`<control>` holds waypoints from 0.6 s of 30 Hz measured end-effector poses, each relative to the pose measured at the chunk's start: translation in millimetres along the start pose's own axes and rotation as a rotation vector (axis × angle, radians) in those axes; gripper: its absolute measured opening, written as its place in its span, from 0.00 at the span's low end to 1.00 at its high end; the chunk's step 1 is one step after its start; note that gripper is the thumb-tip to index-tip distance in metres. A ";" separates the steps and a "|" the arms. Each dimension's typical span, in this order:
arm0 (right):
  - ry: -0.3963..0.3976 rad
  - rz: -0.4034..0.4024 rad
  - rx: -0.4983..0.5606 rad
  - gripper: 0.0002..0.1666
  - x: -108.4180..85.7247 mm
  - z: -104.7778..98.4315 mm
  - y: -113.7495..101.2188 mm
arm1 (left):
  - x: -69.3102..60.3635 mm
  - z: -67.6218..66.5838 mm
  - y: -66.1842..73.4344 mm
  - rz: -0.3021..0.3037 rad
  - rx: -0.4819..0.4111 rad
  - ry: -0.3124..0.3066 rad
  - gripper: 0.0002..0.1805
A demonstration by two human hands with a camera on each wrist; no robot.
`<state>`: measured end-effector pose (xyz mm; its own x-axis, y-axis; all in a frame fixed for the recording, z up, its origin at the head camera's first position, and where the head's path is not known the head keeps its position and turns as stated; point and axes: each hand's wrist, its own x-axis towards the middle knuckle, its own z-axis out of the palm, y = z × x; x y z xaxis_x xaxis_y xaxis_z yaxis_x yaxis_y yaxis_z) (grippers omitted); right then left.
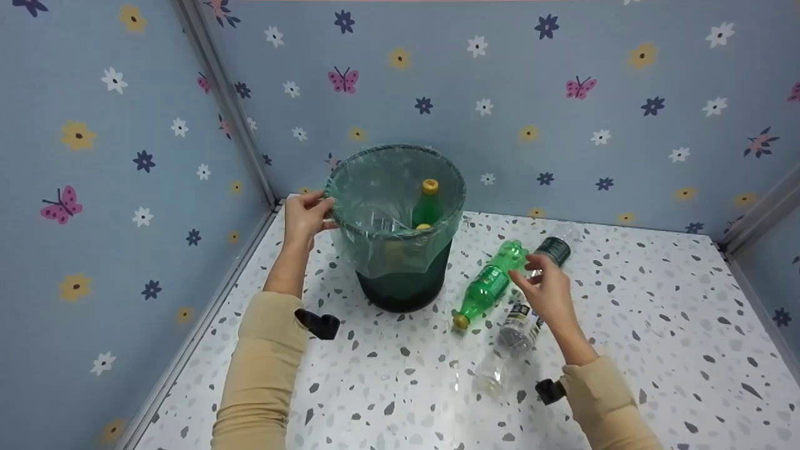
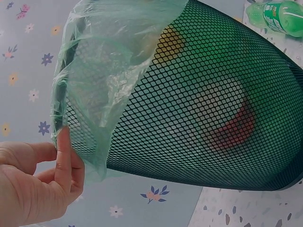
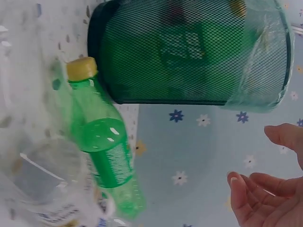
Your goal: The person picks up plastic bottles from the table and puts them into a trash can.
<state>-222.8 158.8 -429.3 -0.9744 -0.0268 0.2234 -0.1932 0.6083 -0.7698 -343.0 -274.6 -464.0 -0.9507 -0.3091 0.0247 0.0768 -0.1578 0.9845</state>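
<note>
A dark mesh waste bin (image 1: 403, 287) stands on the table, lined with a thin green bag (image 1: 400, 253) folded over its rim. My left hand (image 1: 306, 215) pinches the rim and bag at the left side; the left wrist view shows the fingers (image 2: 64, 161) bent against it. Inside the bin, a green bottle (image 1: 428, 209) with a yellow cap pokes up, and another yellow cap shows below it. My right hand (image 1: 547, 290) hovers over the loose bottles with fingers apart, holding nothing. Nearest it are a green bottle (image 3: 106, 156) and a clear labelled bottle (image 1: 520, 325).
Another clear bottle (image 1: 554, 250) with a dark label lies behind the right hand. A faint transparent shape (image 1: 492, 373) lies toward the front. Flower-patterned walls (image 1: 500, 125) stand behind and at both sides of the speckled table (image 1: 625, 350).
</note>
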 end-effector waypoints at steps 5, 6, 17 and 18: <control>-0.009 0.128 0.026 0.34 -11.9 4.8 20.0 | 18.2 -2.3 -13.1 -0.013 0.080 0.043 0.25; -0.012 0.152 0.029 0.36 -14.2 5.4 23.8 | 17.3 -1.1 -10.2 -0.049 0.094 0.046 0.25; -0.043 0.299 -0.025 0.52 -40.0 15.5 56.6 | -43.6 26.1 51.5 -0.061 0.172 0.079 0.23; -0.053 0.318 -0.018 0.53 -42.1 16.7 58.6 | -65.8 36.5 74.5 -0.088 0.214 0.099 0.24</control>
<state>-195.0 182.3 -493.8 -0.9903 0.1256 -0.0586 0.1235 0.6070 -0.7851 -285.7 -231.7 -385.9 -0.9162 -0.3947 -0.0695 -0.0802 0.0107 0.9967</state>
